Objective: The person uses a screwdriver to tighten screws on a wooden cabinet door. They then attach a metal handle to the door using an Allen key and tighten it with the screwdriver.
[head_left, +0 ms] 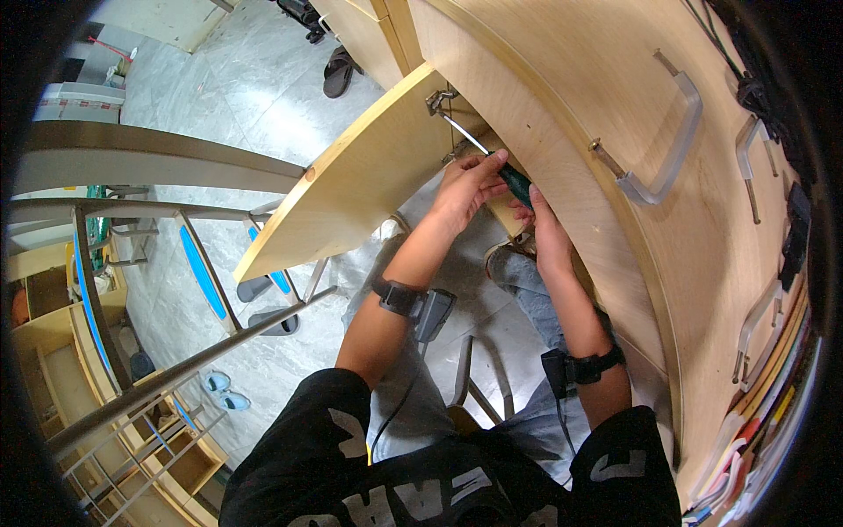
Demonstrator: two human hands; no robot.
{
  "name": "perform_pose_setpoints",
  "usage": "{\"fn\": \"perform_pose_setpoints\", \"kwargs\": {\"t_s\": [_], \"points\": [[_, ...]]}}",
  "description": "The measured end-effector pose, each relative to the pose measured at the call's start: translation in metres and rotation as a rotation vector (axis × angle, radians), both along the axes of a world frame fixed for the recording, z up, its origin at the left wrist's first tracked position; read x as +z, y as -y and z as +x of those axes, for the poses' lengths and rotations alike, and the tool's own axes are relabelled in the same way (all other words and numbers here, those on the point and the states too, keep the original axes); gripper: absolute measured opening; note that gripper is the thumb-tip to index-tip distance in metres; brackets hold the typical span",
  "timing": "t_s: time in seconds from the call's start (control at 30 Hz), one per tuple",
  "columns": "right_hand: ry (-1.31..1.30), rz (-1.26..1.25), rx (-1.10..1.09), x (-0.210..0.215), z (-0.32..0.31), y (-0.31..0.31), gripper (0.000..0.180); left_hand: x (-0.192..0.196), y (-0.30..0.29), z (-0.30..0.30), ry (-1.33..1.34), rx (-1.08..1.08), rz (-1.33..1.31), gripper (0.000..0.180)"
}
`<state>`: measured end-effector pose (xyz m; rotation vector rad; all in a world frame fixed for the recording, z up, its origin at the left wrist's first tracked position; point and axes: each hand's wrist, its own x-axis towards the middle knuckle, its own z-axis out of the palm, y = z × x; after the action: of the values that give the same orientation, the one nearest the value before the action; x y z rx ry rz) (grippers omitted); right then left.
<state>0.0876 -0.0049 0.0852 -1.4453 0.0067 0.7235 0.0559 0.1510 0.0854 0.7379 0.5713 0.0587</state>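
Both my hands are on a screwdriver (515, 183) with a dark green handle and a thin metal shaft. My left hand (468, 188) pinches the front of the handle near the shaft. Behind it, my right hand (546, 227) has its fingers round the handle's rear end. The shaft points up and left to a metal hinge (438, 102) on the inner face of a wooden cabinet door (356, 180), which stands swung open. Whether the tip sits in a screw is too small to tell. A second hinge (452, 155) shows lower down, partly hidden by my left hand.
A loose grey handle (687, 132) with long screws lies on the wooden desktop (606, 79) at right, near more handles and a row of books (773, 413). Metal bed rails (202, 373) run along the left. Slippers (226, 392) and a dark shoe (339, 74) lie on the tiled floor.
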Motion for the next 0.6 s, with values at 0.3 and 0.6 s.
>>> {"fn": "perform_pose_setpoints", "kwargs": {"t_s": [0.3, 0.6], "points": [[0.468, -0.1, -0.061, -0.016, -0.006, -0.003, 0.042, -0.008, 0.0, 0.002, -0.016, 0.049, 0.014, 0.03], [-0.332, -0.038, 0.08, 0.003, 0.01, 0.009, 0.036, -0.006, -0.003, 0.001, 0.064, 0.045, -0.046, 0.014]]}}
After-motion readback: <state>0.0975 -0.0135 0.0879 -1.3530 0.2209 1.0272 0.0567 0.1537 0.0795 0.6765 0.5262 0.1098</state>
